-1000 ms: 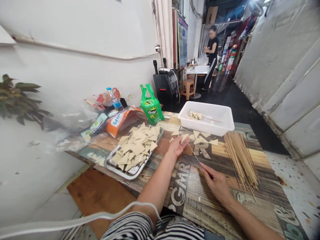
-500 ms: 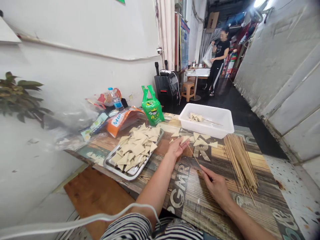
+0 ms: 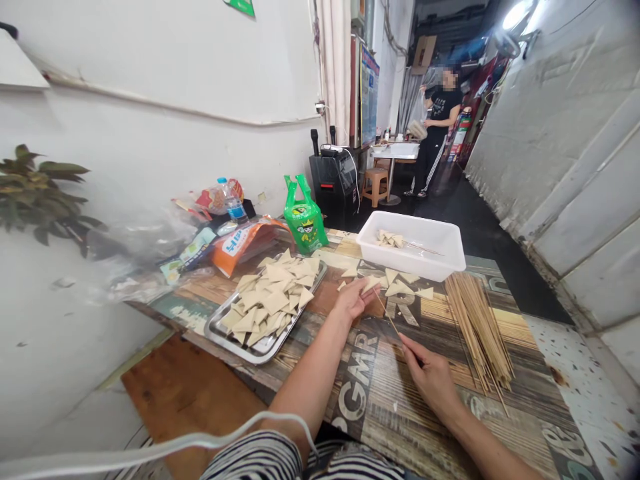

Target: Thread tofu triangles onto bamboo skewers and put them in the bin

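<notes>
My left hand (image 3: 354,300) holds a pale, flat triangular food piece (image 3: 371,283) at its fingertips, above the tabletop. A thin wooden skewer (image 3: 388,313) is pinched in my right hand (image 3: 426,368). The skewer slants up to the left, and its far end meets the fingers of my left hand at the piece; whether it has pierced the piece I cannot tell. Several loose triangles (image 3: 399,288) lie just beyond my left hand. To the left, a metal tray (image 3: 260,357) bears a heap of the same pieces (image 3: 277,299). A bundle of skewers (image 3: 477,327) rests right of my hands.
Behind the loose triangles stands a white plastic tub (image 3: 413,261) holding some skewered pieces. A green bag (image 3: 306,227), an orange package (image 3: 235,247) and a water bottle (image 3: 234,203) are at the back left. Farther off, a person (image 3: 440,127) stands beside a small table (image 3: 397,152).
My hands keep nearly the same pose, skewer and piece still held. The view has shifted slightly. In the background, the person's plastic bag and its contents have changed position.
</notes>
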### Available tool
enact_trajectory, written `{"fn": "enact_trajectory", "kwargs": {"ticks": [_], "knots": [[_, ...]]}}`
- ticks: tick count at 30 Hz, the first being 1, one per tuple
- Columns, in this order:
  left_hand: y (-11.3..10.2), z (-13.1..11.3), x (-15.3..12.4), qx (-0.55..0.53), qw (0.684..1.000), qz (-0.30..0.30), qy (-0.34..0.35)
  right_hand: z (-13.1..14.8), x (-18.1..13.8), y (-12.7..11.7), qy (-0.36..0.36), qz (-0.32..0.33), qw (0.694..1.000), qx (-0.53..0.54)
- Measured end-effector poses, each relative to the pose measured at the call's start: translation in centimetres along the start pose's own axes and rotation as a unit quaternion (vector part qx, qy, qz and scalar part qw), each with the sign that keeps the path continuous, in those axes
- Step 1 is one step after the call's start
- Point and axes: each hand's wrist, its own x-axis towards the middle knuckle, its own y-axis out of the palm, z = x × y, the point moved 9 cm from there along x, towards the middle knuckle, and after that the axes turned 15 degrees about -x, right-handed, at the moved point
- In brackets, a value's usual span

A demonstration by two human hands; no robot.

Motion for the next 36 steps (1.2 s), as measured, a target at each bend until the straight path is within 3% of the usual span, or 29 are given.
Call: {"fn": "enact_trajectory", "kwargs": {"ticks": [16, 36], "knots": [[0.0, 1.6, 0.1, 0.008, 0.999, -0.001, -0.042, -0.2, -0.1, 0.1, 0.005, -0.024, 1.0, -0.015], [0.9, 2.9, -0.3, 0.01, 0.997, 0.048, -0.057, 0.5, 0.1, -0.4, 0.011, -0.045, 0.999, -0.008]]}}
